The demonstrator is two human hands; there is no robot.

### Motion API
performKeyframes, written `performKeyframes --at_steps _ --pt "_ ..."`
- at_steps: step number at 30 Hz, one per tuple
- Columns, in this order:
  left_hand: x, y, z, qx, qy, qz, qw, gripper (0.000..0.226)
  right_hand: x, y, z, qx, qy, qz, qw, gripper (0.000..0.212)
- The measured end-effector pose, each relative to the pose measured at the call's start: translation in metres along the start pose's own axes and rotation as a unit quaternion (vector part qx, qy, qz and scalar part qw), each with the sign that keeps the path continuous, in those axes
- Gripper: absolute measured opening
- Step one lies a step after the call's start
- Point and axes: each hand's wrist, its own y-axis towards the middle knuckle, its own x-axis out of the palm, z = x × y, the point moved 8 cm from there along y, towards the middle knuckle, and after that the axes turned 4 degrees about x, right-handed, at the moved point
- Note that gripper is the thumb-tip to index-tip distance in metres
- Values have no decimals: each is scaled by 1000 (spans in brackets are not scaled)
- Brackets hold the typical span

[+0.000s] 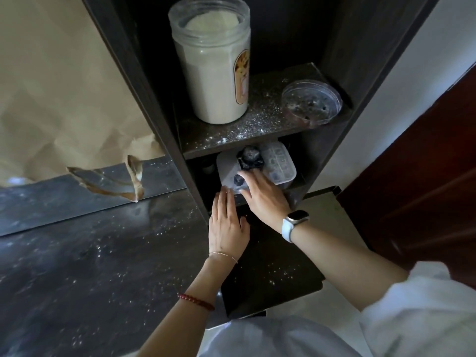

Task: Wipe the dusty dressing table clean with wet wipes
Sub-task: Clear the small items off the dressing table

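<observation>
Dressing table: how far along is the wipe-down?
Done: nothing visibly; white dust still speckles the tabletop and upper shelf. In hand: both hands, left and right, reach a white container in the lower compartment. Left: all the wiping.

One jar (215, 65), one lid (311, 104) (clear), two hands.

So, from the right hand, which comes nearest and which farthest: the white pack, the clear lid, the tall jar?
1. White pack: lower shelf, under the right hand's fingers.
2. Clear lid: upper shelf, right side.
3. Tall jar: upper shelf, farther back and left, though the margin over the lid is small.
</observation>
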Motion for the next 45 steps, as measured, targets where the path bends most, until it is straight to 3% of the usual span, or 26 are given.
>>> performKeyframes --at_steps 8,12,16,22,26,29,31,34,36,40,45 --pt "1 -3 -2 -2 -9 -8 1000 68 3 10 -11 -30 -111 23 993 46" --pt "0 -5 -3 -4 -20 -14 1000 68 0 -5 -9 -39 -110 35 993 55" --pt "0 -11 -4 7 -36 -17 999 67 10 -28 -6 -75 -142 5 987 61" --pt "5 -10 -9 21 -22 -47 998 67 21 -23 -5 -38 -179 -37 982 65" --pt "8 -18 -7 15 -6 -65 998 63 11 -32 -1 -24 -130 -21 991 48" --pt "23 -35 1 40 21 -99 994 58 -4 -66 19 41 -84 21 995 45" --pt "45 -47 12 66 40 -152 985 57 -11 -110 47 130 -58 52 988 45" --pt "81 -69 37 116 65 -235 963 53 -15 -211 91 295 -72 68 950 42" --pt "114 -82 66 168 87 -309 932 52 -26 -291 112 424 -87 62 899 43" --pt "168 -119 154 325 128 -373 860 50 -67 -448 114 641 -106 127 750 48" --pt "220 -229 295 505 100 -419 748 49 -102 -622 81 773 -102 233 582 45"
